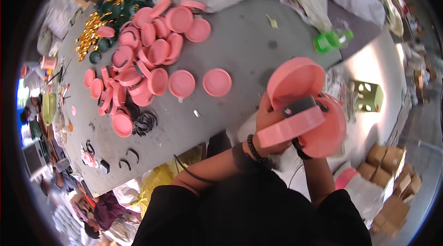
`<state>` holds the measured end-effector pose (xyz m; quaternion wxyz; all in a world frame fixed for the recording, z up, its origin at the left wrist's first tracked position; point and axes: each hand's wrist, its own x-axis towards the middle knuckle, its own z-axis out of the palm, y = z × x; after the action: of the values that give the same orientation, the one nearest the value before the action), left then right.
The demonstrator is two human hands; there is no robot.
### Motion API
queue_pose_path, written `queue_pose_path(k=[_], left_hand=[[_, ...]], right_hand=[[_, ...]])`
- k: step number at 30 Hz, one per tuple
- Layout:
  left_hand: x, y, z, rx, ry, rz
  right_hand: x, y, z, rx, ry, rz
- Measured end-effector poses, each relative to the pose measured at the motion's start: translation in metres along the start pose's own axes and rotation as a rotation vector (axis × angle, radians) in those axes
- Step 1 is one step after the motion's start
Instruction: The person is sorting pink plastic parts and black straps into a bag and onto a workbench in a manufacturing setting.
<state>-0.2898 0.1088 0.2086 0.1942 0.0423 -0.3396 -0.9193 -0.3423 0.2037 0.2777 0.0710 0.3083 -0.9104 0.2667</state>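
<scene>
Close to my body, over the table's right part, I hold a cluster of pink round plastic pieces. My left hand (266,115), with a beaded bracelet at its wrist, is closed on a pink lid (290,127) that has a black block-shaped part (299,106) at its edge. Behind it a deep pink bowl-shaped piece (295,79) stands tilted, its hollow side showing. Another rounded pink piece (330,130) is on the right. My right hand (303,148) is mostly behind these pieces; its black-banded wrist shows, its fingers are hidden.
Many pink lids (159,52) are heaped on the grey table (249,29). Gold pieces (91,31) and dark green lids (95,57) lie beyond. Black curved handles (145,122) sit nearer. A green bottle (330,41) lies back right. Cardboard boxes (392,163) stand right.
</scene>
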Motion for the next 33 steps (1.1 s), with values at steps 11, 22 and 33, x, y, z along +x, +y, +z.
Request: queue_pose_path(k=[11, 22, 33], left_hand=[[-0.078, -0.115, 0.020, 0.411, -0.197, -0.829], [-0.086, -0.100, 0.009, 1.248, -0.273, -0.502], [-0.093, -0.119, -0.041, 1.236, -0.209, -0.166]], right_hand=[[-0.205, 0.120, -0.006, 0.363, 0.194, 0.924], [-0.254, 0.158, -0.040, 0.554, 0.137, 1.113], [-0.152, 0.155, 0.030, 0.299, -0.199, 0.136]])
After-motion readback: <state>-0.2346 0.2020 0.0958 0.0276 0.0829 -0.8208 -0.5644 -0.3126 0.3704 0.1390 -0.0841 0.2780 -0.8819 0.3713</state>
